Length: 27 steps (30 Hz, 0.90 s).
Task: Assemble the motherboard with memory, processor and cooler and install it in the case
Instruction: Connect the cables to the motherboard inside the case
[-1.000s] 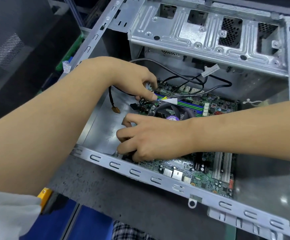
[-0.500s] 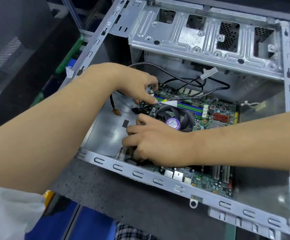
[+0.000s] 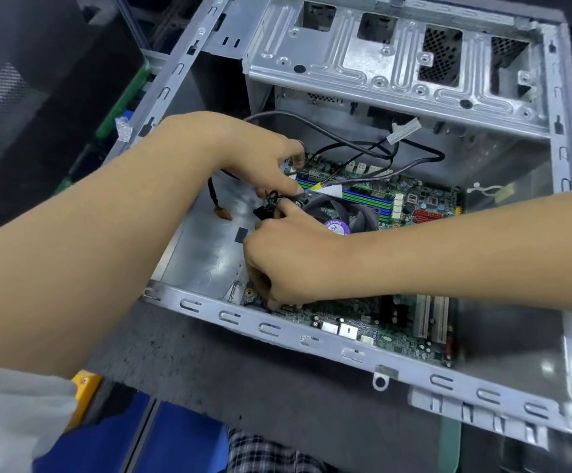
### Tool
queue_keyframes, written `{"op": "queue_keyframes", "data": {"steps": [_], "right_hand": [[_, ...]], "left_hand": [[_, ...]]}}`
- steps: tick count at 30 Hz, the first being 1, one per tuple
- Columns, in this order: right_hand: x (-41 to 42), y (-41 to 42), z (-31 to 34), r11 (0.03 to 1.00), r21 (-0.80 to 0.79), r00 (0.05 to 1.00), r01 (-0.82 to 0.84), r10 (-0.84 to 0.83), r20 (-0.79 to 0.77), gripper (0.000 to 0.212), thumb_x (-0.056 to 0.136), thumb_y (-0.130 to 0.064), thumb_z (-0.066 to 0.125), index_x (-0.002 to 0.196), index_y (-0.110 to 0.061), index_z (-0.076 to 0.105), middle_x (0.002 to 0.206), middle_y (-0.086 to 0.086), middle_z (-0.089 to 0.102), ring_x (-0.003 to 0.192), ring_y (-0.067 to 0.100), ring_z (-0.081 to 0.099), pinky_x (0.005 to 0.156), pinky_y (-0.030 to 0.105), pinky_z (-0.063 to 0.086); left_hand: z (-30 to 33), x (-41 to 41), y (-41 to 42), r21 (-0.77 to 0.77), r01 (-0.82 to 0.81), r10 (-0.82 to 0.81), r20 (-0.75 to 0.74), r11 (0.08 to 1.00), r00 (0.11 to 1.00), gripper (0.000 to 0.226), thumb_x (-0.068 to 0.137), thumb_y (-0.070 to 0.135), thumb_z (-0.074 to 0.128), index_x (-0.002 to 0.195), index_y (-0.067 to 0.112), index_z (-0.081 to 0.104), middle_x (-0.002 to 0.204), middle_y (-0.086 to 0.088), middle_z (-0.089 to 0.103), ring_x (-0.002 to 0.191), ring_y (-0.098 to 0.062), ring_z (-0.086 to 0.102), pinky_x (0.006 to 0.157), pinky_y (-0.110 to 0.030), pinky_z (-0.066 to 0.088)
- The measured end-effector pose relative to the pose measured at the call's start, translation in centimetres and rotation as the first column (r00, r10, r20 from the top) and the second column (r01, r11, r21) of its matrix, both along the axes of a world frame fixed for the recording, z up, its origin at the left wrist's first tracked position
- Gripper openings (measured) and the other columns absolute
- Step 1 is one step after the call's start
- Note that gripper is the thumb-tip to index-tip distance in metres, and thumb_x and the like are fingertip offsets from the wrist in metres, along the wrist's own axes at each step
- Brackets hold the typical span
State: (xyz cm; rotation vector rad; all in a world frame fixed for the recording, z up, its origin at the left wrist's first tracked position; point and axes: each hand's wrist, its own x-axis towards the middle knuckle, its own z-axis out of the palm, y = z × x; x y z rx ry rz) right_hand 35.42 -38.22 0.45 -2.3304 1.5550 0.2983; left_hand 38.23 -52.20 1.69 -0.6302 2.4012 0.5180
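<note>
The silver case (image 3: 311, 343) lies open on its side. Inside it rests the green motherboard (image 3: 373, 332), carrying the black cooler fan (image 3: 346, 216) with a purple label and the memory sticks (image 3: 363, 196) in green and blue slots. My left hand (image 3: 260, 158) reaches in from the left and pinches the thin black cooler cable (image 3: 270, 201) at the board's far left corner. My right hand (image 3: 288, 261) comes in from the right. Its fingers curl round the motherboard's left edge and its index finger touches the same cable bundle.
The drive cage (image 3: 380, 63) spans the case's far side. Thick black cables (image 3: 346, 138) loop over the board's far edge, and a loose brown connector (image 3: 224, 215) hangs over the bare case floor (image 3: 202, 254). A green board (image 3: 124, 97) stands outside the case's left wall.
My right index finger has lifted from the board's edge up to the cable bundle, and more of the fan shows. My left hand stays at the far left corner.
</note>
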Motion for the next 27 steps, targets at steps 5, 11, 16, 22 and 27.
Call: {"op": "queue_keyframes", "data": {"steps": [5, 11, 16, 22, 27], "right_hand": [[0.2, 0.3, 0.0, 0.998, -0.065, 1.0, 0.009, -0.01, -0.015, 0.042, 0.074, -0.014, 0.064, 0.059, -0.019, 0.024, 0.06, -0.002, 0.032, 0.078, 0.021, 0.034, 0.079, 0.038, 0.023], [0.2, 0.2, -0.2, 0.993, -0.094, 0.995, -0.069, 0.063, -0.074, 0.029, 0.078, -0.019, 0.06, 0.073, -0.017, 0.032, 0.089, 0.001, 0.046, 0.109, 0.023, 0.035, 0.091, 0.043, 0.028], [-0.2, 0.1, 0.0, 0.992, 0.002, 0.987, -0.122, 0.122, -0.106, 0.025, 0.077, -0.023, 0.061, 0.067, -0.022, 0.037, 0.11, 0.001, 0.051, 0.114, 0.023, 0.035, 0.099, 0.05, 0.028], [0.4, -0.3, -0.1, 0.998, 0.056, 0.996, -0.011, 0.016, -0.091, 0.029, 0.078, -0.02, 0.056, 0.06, -0.021, 0.033, 0.102, -0.002, 0.056, 0.108, 0.02, 0.039, 0.098, 0.043, 0.027], [1.0, -0.4, -0.4, 0.994, 0.098, 0.992, 0.042, -0.03, -0.119, 0.023, 0.08, -0.02, 0.056, 0.065, -0.019, 0.038, 0.091, -0.005, 0.054, 0.102, 0.018, 0.038, 0.092, 0.041, 0.027]], "left_hand": [[-0.2, 0.1, 0.0, 0.003, 0.0, 0.0, 0.0, 1.0, 1.0, 0.05, 0.09, 0.049, 0.052, 0.133, 0.028, 0.038, 0.097, -0.004, 0.068, 0.091, -0.026, 0.062, 0.087, -0.043, 0.049], [-0.4, -0.1, -0.1, -0.015, 0.002, -0.002, -0.011, 1.0, 1.0, 0.046, 0.092, 0.049, 0.05, 0.132, 0.027, 0.039, 0.097, -0.001, 0.065, 0.087, -0.022, 0.058, 0.081, -0.037, 0.046], [-0.3, -0.3, -0.1, -0.02, 0.021, -0.021, 0.007, 1.0, 1.0, 0.045, 0.092, 0.048, 0.051, 0.129, 0.026, 0.039, 0.095, -0.002, 0.069, 0.086, -0.021, 0.059, 0.08, -0.036, 0.046], [-0.4, -0.4, -0.1, -0.042, 0.04, -0.04, 0.004, 0.998, 0.999, 0.047, 0.091, 0.047, 0.051, 0.13, 0.025, 0.038, 0.09, -0.002, 0.068, 0.077, -0.014, 0.057, 0.069, -0.034, 0.043], [-0.4, -0.4, 0.0, -0.043, 0.029, -0.028, 0.018, 0.999, 0.999, 0.047, 0.091, 0.046, 0.052, 0.13, 0.025, 0.037, 0.091, -0.003, 0.067, 0.08, -0.018, 0.058, 0.074, -0.035, 0.044]]}}
